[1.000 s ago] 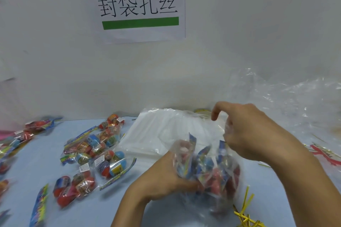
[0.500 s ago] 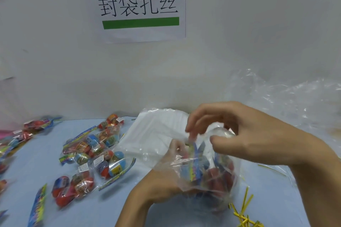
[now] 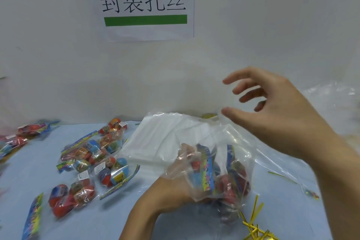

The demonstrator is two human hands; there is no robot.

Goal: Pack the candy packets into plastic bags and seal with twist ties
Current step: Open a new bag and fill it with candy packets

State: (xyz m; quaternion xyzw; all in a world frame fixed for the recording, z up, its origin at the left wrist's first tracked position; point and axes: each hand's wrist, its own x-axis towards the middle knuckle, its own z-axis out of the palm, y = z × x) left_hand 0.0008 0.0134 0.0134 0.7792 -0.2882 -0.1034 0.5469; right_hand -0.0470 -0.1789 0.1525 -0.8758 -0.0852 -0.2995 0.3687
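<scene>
From the head view I see my left hand (image 3: pixel 171 187) gripping the plastic bag (image 3: pixel 220 163) of candy packets (image 3: pixel 208 173) at six o'clock on the bench (image 3: pixel 39 163), while my right hand (image 3: pixel 272 111) hovers spread above its mouth. I judge the slack, ungathered neck could let packets spill. The twist ties (image 3: pixel 253 228) lie at five o'clock.

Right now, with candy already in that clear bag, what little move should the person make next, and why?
Probably bring the right hand down to gather the plastic bag at its loose open top. The left hand grips the bag around the candy packets, while the right hovers above with spread fingers, holding nothing. The neck needs bunching before a twist tie can go on.
</scene>
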